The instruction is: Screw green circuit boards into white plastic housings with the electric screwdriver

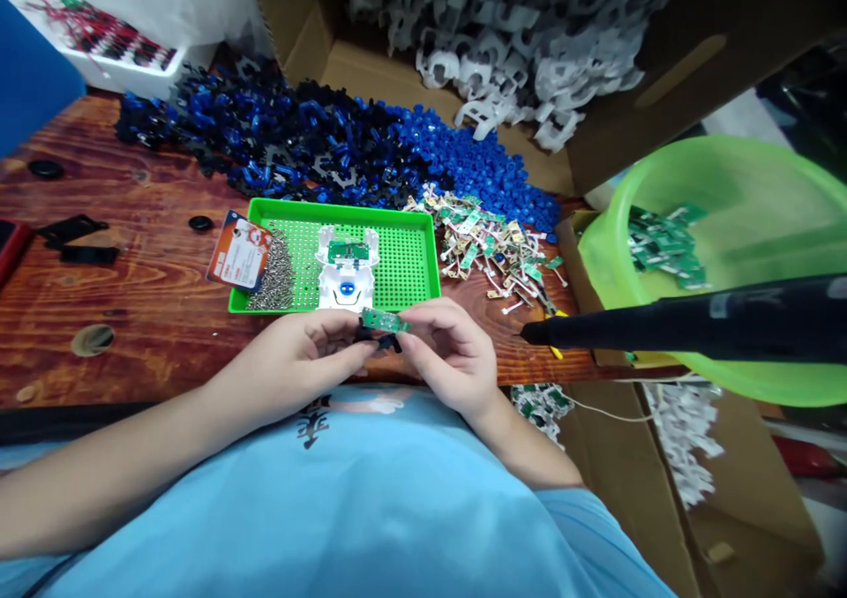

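Note:
Between my two hands, just in front of the green tray [403, 219], is a small green circuit board [384, 320] with a dark part under it. My left hand [311, 351] pinches its left end, fingers closed. The right end sits in the closed fingers of my right hand [453, 351]. Behind them a white plastic housing [344, 291] rests in the tray, with another green board [348, 252] and a blue round piece on it. Many small screws [273, 280] are heaped at the tray's left end, beside an orange and white card [239, 252].
A black power screwdriver [662, 323] juts in from the right, before a lime green basin [728, 166] holding boards. Small wired boards [490, 245] lie right of the tray. Black and blue parts [297, 135] are piled behind. White parts [516, 42] fill a cardboard box.

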`<state>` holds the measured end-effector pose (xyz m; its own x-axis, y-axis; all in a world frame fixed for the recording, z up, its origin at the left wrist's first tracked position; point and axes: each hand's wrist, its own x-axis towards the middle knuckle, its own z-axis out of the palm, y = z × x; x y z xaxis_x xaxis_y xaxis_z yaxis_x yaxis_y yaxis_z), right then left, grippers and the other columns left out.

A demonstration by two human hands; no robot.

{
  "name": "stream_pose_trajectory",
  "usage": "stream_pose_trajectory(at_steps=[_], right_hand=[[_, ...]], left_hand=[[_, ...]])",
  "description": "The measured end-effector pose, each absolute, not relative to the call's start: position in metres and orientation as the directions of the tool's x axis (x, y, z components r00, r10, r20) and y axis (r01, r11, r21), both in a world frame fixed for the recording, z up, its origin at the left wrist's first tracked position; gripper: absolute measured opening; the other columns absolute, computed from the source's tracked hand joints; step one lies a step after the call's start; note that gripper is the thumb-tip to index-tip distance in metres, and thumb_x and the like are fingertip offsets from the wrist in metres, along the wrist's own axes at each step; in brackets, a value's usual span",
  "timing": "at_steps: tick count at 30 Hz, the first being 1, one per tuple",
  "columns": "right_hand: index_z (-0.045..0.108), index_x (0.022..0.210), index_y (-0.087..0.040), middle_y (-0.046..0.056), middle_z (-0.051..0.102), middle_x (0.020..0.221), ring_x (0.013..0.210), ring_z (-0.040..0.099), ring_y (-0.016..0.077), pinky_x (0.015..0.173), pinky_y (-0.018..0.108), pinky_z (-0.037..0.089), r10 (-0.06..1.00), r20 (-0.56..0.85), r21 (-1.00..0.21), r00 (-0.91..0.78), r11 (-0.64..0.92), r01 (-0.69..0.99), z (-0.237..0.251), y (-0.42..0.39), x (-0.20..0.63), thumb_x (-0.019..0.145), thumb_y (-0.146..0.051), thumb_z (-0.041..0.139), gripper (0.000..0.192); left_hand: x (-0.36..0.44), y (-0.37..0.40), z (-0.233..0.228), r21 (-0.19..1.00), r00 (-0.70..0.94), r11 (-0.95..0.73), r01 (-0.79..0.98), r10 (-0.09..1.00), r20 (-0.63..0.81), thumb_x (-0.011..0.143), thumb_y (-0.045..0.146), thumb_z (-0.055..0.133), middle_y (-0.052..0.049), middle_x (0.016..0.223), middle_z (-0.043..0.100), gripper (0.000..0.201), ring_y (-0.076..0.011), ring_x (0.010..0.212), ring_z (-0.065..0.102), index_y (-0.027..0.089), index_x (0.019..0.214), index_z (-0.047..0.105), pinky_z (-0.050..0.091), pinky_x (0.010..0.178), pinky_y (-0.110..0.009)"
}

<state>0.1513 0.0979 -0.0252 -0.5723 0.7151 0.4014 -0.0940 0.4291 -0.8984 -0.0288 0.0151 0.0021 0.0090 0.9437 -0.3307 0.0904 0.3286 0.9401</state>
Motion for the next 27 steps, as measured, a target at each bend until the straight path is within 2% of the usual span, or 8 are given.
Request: stream_pose_trajectory(at_steps=[4,8,16,22,27], right_hand=[[0.068,0.107,-0.027,0.001,0.066,0.091,0.081,0.065,0.0112,0.075,0.026,0.057,0.779,0.327,-0.941,-0.535,0.324,-0.102,-0.028,0.098,0.152,0.086,-0.019,0.063,0.023],[0.069,0.105,-0.028,0.000,0.068,0.092,0.084,0.065,0.0102,0.079,0.025,0.056,0.744,0.338,-0.936,-0.576,0.331,-0.122,-0.027,0.099,0.151,0.084,-0.016,0.065,0.024],[0.071,0.099,-0.024,0.003,0.069,0.091,0.084,0.066,0.0118,0.077,0.026,0.057,0.742,0.249,-0.960,-0.622,0.276,-0.055,-0.023,0.100,0.153,0.083,-0.022,0.067,0.016],[0.072,0.095,-0.023,0.000,0.066,0.086,0.076,0.066,0.0087,0.069,0.020,0.057,0.756,0.071,-0.997,-0.650,0.043,-0.059,-0.020,0.098,0.150,0.080,-0.022,0.070,0.016],[0.072,0.095,-0.023,-0.001,0.066,0.085,0.073,0.065,0.0066,0.068,0.018,0.055,0.743,-0.016,-0.997,-0.669,-0.059,-0.042,-0.013,0.098,0.151,0.079,-0.019,0.071,0.016]], left_hand=[[-0.027,0.017,0.004,0.946,-0.028,0.321,0.047,0.947,-0.320,0.083,0.033,0.067,-0.002,0.092,0.077,0.020,-0.0209,0.088,0.069,0.021,0.098,0.074,0.054,0.079,-0.028],[-0.027,0.019,0.006,0.950,-0.020,0.310,0.040,0.951,-0.310,0.083,0.033,0.066,0.000,0.094,0.078,0.018,-0.0201,0.094,0.069,0.023,0.095,0.075,0.053,0.086,-0.027],[-0.029,0.014,0.007,0.942,-0.070,0.331,0.055,0.942,-0.327,0.080,0.034,0.069,0.000,0.082,0.076,0.014,-0.0188,0.076,0.069,0.022,0.087,0.074,0.054,0.070,-0.026],[-0.027,0.014,0.007,0.954,-0.055,0.297,0.041,0.954,-0.294,0.081,0.034,0.070,0.001,0.087,0.077,0.015,-0.0162,0.075,0.069,0.024,0.092,0.072,0.054,0.069,-0.023],[-0.030,0.014,0.006,0.937,-0.002,0.339,0.082,0.941,-0.340,0.084,0.042,0.066,-0.001,0.084,0.077,0.022,-0.0179,0.074,0.070,0.024,0.093,0.073,0.055,0.066,-0.024]])
